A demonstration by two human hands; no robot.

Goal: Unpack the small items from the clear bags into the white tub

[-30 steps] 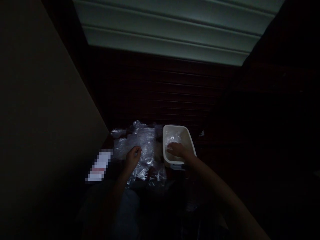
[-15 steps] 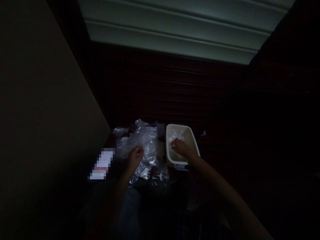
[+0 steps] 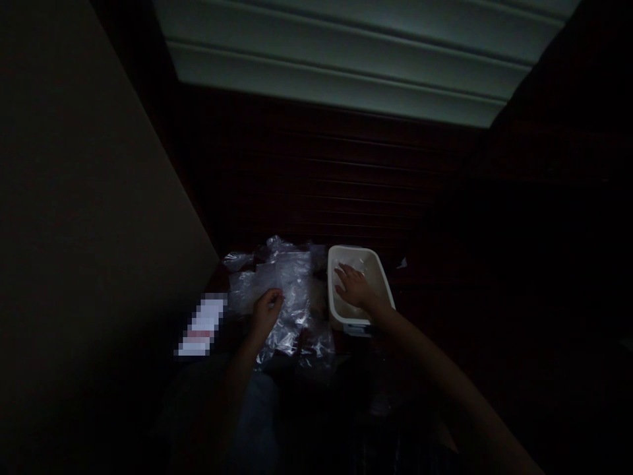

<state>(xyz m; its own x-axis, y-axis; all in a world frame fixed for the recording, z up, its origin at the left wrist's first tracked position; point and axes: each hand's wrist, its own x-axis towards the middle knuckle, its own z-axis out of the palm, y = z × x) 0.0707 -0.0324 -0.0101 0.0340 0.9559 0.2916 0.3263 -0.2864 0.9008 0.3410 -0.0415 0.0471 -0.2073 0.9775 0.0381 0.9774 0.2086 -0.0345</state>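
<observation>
Clear plastic bags [image 3: 294, 284] lie in a loose, shiny pile on a dark surface. Over the pile's left part is my left hand [image 3: 266, 310], its thumb and fingers brought together in a pinch. Whatever it may hold is too small and dark to make out. To the right of the pile stands a white plastic tub [image 3: 383, 280] with some clear, glinting plastic at its bottom. My right hand [image 3: 355, 289] reaches inside the tub, fingers spread apart, with nothing visible in it. Whether its fingertips touch the plastic, I cannot tell.
A lit, pixelated screen [image 3: 202, 326] lies left of the bags. Beyond the surface rise dark slats [image 3: 321, 165] below a pale slatted blind [image 3: 336, 66]. A plain wall [image 3: 99, 198] bounds the left. A small pale scrap [image 3: 402, 263] lies right of the tub. The room is very dim.
The fingers of my right hand were curled inside the tub and are now spread, stretched toward its far left side. My left hand has hardly moved.
</observation>
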